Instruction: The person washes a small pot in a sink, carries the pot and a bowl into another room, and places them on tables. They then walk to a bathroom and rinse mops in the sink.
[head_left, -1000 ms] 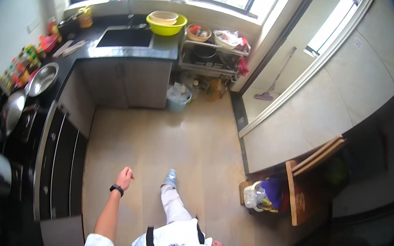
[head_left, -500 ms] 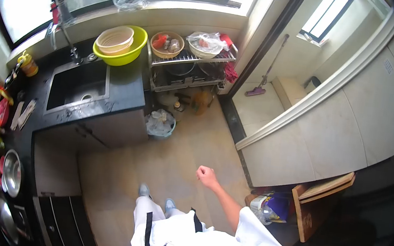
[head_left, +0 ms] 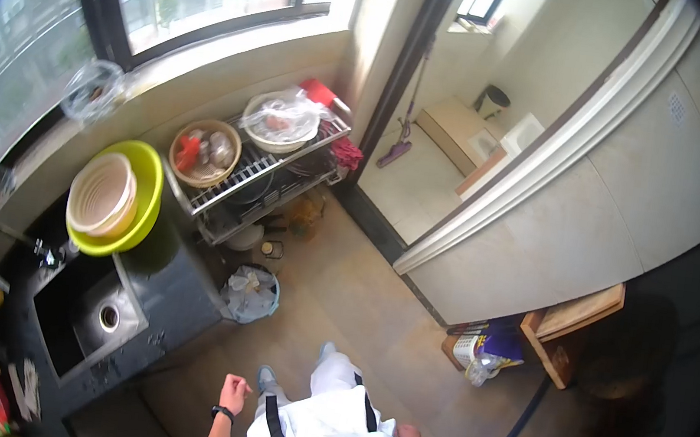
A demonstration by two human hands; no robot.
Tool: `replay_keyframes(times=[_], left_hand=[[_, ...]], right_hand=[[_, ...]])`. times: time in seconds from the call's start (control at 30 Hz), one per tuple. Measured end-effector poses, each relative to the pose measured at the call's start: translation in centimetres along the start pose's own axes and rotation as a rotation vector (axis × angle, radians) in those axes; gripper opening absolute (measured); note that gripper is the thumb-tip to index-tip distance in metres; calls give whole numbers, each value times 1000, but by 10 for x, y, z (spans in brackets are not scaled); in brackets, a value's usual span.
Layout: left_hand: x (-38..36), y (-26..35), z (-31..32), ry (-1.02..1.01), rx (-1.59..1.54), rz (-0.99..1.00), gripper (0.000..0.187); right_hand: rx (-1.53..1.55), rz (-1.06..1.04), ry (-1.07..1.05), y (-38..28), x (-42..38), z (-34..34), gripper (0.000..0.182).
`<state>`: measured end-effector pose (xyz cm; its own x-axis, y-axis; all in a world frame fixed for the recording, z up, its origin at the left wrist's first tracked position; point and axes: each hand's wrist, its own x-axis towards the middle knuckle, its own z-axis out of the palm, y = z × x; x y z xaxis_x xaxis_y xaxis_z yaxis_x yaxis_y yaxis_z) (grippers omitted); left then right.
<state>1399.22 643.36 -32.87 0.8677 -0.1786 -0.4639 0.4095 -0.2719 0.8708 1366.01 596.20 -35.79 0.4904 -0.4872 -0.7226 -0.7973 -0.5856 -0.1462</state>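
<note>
My left hand (head_left: 235, 394), with a dark band on its wrist, hangs in front of my white clothing on the left. Its fingers are loosely curled, and nothing shows in them. By my right side, close against the white clothing, is my right hand (head_left: 411, 436); its fingers are mostly hidden. Neither hand touches any object that I can make out. Ahead of my left hand, on the floor, stands a light blue bin (head_left: 271, 303) with a plastic bag in it.
On the left, the dark counter (head_left: 184, 286) holds a sink (head_left: 103, 345) and a green basin (head_left: 143, 219) with colanders. A metal rack (head_left: 222, 194) carries two bowls. Ahead is a doorway with a mop (head_left: 395, 150) inside. Wooden boards (head_left: 573, 320) jut out at right.
My view has turned right and moved nearer the rack and doorway. My left hand has come into view; my right hand has swung back from ahead of me to my side.
</note>
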Motion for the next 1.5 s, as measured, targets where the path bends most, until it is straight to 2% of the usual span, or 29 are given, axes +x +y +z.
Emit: replay_keyframes(times=[0.1, 0.17, 0.3, 0.37, 0.43, 0.47, 0.5, 0.53, 0.6, 0.67, 0.73, 0.8, 0.83, 0.87, 0.93, 1.0, 1.07, 1.13, 1.17, 1.2, 1.23, 1.27, 1.3, 1.33, 1.4, 1.43, 1.47, 1.5], left_hand=[[96, 65, 41, -179, 116, 31, 13], [161, 91, 71, -260, 210, 10, 14], [257, 139, 130, -279, 312, -73, 12], [299, 146, 150, -238, 311, -126, 12], [319, 170, 160, -189, 338, -300, 12], [333, 183, 171, -169, 343, -354, 12], [344, 204, 177, -175, 370, -369, 12], [351, 226, 182, -158, 401, -418, 11], [375, 266, 206, -135, 476, -437, 14], [407, 275, 216, -50, 379, -492, 15], [438, 291, 232, -2, 362, -520, 16], [489, 286, 241, -2, 570, -381, 16], [504, 329, 268, 13, 453, -513, 19], [526, 354, 289, -22, 638, -438, 21], [570, 397, 330, -74, 702, -404, 23], [629, 395, 356, -86, 780, -337, 28], [685, 393, 379, -101, 714, -387, 29], [722, 429, 403, -110, 683, -365, 29], [743, 450, 415, -104, 680, -374, 29], [761, 475, 425, -115, 759, -271, 25], [773, 503, 433, -107, 654, -298, 22], [778, 531, 440, -120, 563, -333, 20], [788, 554, 447, -137, 537, -269, 17], [791, 584, 457, -95, 535, -316, 15], [805, 589, 455, -80, 307, -385, 12], [802, 614, 467, -53, 259, -398, 10], [802, 623, 466, -55, 356, -412, 10], [800, 572, 439, -35, 399, -323, 11]], right_hand=[[421, 236, 38, -51, -30, -38, 30], [566, 448, -23, -77, -5, -60, 33], [688, 499, -8, -113, 89, -127, 34], [610, 424, 3, -127, 160, -184, 34], [448, 225, 171, -108, 251, -200, 34], [583, 286, 93, -128, 281, -264, 33], [679, 296, 105, -131, 328, -287, 29], [867, 276, 92, -164, 347, -356, 24], [970, 136, 149, -194, 424, -425, 22], [1058, 37, 160, -241, 482, -494, 21], [1147, -68, 155, -290, 528, -555, 20], [1224, -164, 124, -341, 578, -609, 21], [1253, -198, 114, -362, 598, -631, 21], [1260, -240, 125, -380, 626, -644, 24], [1320, -256, 99, -413, 656, -685, 29], [1324, -227, 66, -437, 686, -718, 29], [1329, -200, 39, -462, 727, -756, 29], [1365, -96, 39, -475, 758, -790, 26], [1439, 46, -44, -486, 778, -822, 27], [1482, 107, -91, -498, 805, -850, 29], [1599, 185, -143, -507, 839, -864, 32], [1659, 187, -162, -518, 863, -880, 33], [1729, 190, -165, -532, 894, -902, 35], [1823, 207, -186, -548, 927, -919, 36], [1829, 144, -152, -587, 965, -981, 44], [1811, 82, -106, -608, 985, -1009, 48], [1823, 50, -84, -629, 1008, -1031, 53], [1832, 36, -119, -645, 1023, -1060, 53]])
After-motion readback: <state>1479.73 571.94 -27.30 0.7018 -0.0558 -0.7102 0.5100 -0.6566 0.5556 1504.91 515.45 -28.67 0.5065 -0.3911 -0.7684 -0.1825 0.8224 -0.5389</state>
